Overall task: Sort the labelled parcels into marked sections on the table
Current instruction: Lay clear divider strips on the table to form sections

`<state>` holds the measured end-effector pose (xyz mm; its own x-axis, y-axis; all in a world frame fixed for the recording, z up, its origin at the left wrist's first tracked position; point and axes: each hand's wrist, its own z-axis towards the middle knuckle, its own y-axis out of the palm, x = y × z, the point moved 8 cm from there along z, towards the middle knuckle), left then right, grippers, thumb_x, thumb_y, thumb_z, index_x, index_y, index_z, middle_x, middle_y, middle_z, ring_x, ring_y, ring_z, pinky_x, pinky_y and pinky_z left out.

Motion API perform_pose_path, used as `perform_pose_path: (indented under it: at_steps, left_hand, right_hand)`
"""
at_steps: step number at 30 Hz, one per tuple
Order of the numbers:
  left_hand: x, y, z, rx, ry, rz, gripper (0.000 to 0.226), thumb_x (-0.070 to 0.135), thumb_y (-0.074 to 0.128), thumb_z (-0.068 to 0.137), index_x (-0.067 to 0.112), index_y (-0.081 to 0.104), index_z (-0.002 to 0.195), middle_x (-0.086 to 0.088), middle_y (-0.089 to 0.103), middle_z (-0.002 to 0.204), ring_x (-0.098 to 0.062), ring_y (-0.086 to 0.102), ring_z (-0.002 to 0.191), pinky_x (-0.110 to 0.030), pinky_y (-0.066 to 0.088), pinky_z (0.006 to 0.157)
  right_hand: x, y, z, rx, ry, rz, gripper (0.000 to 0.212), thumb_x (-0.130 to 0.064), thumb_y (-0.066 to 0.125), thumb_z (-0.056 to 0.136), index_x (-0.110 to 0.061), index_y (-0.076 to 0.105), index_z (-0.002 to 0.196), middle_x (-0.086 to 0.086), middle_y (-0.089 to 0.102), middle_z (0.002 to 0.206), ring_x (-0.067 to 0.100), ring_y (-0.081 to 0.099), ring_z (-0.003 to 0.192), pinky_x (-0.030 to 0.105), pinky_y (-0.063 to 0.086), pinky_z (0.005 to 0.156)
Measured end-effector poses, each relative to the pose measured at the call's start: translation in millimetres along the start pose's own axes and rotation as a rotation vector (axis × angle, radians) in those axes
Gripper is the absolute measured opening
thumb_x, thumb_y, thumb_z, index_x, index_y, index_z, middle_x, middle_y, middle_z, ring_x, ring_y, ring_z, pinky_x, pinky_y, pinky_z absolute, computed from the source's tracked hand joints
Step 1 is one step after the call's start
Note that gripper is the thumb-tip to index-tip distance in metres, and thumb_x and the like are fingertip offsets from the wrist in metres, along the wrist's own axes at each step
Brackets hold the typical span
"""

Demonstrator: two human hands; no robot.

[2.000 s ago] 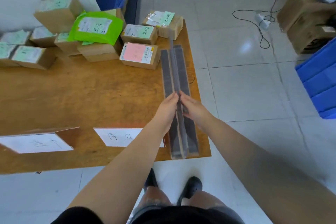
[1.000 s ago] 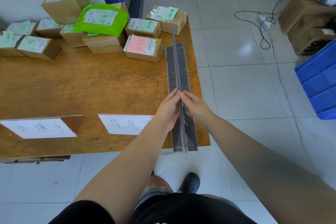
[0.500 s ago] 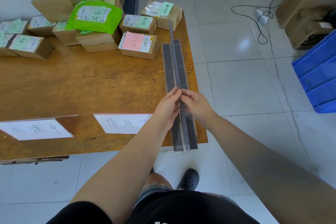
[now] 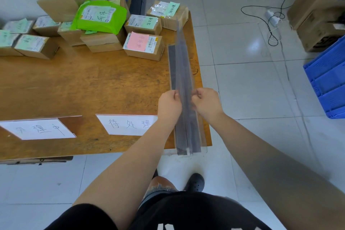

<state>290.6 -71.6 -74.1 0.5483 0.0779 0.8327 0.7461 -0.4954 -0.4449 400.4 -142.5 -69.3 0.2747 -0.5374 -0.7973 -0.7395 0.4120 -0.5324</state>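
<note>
Both hands, left (image 4: 169,104) and right (image 4: 206,103), pinched the clear divider (image 4: 183,87) mid-length at the bench's (image 4: 93,84) right edge; it needed squaring and clearing the parcels (image 4: 143,45).

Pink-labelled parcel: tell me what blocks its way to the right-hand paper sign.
Nothing visible: bare wooden table lies between the pink-labelled parcel and the paper sign. The clear divider strip, pinched by both hands, stands to the right.
</note>
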Motion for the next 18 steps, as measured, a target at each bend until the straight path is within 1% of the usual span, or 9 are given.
perform_pose_path:
  at_steps: [2,4,5,8,10,12,15,17,18]
  left_hand:
    - [-1,-3,2,0.048,0.019,0.014,0.030,0.012,0.037,0.095,-0.001,0.058,0.078,-0.014,0.058,0.074,-0.025,0.057,0.071,-0.048,0.054,0.076]
    - [0,-6,1,0.086,0.025,0.016,0.029,0.010,0.038,0.093,-0.003,0.057,0.074,-0.014,0.057,0.072,-0.024,0.055,0.068,-0.050,0.053,0.076]
    - [2,-7,0,0.101,0.029,0.014,0.030,0.009,0.038,0.092,-0.005,0.057,0.075,-0.015,0.056,0.072,-0.025,0.055,0.068,-0.051,0.053,0.075]
    - [8,-16,-1,0.135,0.058,0.007,0.029,0.008,0.039,0.090,-0.006,0.058,0.075,-0.021,0.059,0.074,-0.027,0.056,0.069,-0.051,0.053,0.074]
    - [15,-24,-3,0.151,0.053,0.009,0.026,0.009,0.040,0.092,0.005,0.056,0.071,-0.022,0.062,0.079,-0.025,0.057,0.072,-0.047,0.054,0.076]
    - [26,-30,-6,0.156,0.060,0.008,0.027,0.010,0.042,0.093,0.014,0.051,0.068,-0.015,0.059,0.075,-0.021,0.056,0.071,-0.042,0.054,0.073]
    - [44,-36,-10,0.145,0.111,0.021,0.034,0.011,0.045,0.093,0.009,0.048,0.060,-0.007,0.046,0.058,-0.019,0.047,0.059,-0.033,0.048,0.062]
    - [55,-39,-14,0.137,0.142,0.032,0.040,0.012,0.047,0.093,0.009,0.042,0.053,-0.002,0.037,0.052,-0.016,0.040,0.053,-0.028,0.041,0.058]
    - [60,-40,-16,0.130,0.152,0.044,0.042,0.013,0.047,0.094,0.011,0.041,0.052,-0.001,0.036,0.051,-0.014,0.039,0.051,-0.025,0.039,0.056]
  right_hand:
    - [5,-3,3,0.043,0.009,0.038,0.022,0.000,0.044,0.086,0.011,0.063,0.082,0.024,0.061,0.075,0.034,0.059,0.069,0.044,0.055,0.071]
    - [6,-4,5,0.068,0.016,0.058,0.023,0.002,0.042,0.082,0.013,0.059,0.074,0.018,0.052,0.065,0.026,0.049,0.062,0.038,0.050,0.060]
    - [5,-6,4,0.080,0.018,0.057,0.023,0.002,0.041,0.081,0.013,0.059,0.071,0.017,0.050,0.063,0.024,0.048,0.060,0.034,0.046,0.057]
    - [0,-12,2,0.113,0.015,0.030,0.025,0.001,0.040,0.080,0.012,0.059,0.067,0.026,0.054,0.064,0.023,0.048,0.059,0.028,0.040,0.055]
    - [-6,-17,2,0.129,0.017,0.034,0.026,-0.001,0.040,0.081,0.012,0.060,0.068,0.024,0.055,0.064,0.022,0.048,0.059,0.027,0.040,0.055]
    - [-12,-22,2,0.142,0.012,0.036,0.026,-0.002,0.041,0.081,0.013,0.060,0.069,0.018,0.051,0.062,0.022,0.045,0.058,0.028,0.038,0.055]
    - [-30,-30,0,0.131,-0.026,0.006,0.025,-0.003,0.044,0.081,0.013,0.056,0.066,0.015,0.047,0.062,0.020,0.041,0.059,0.025,0.034,0.053]
    - [-44,-38,-4,0.124,-0.058,0.001,0.026,-0.003,0.046,0.082,0.004,0.051,0.057,0.013,0.044,0.059,0.019,0.040,0.057,0.023,0.032,0.048]
    - [-52,-43,-7,0.132,-0.071,0.007,0.029,-0.002,0.047,0.082,-0.002,0.046,0.053,0.011,0.040,0.056,0.018,0.038,0.054,0.019,0.030,0.043]
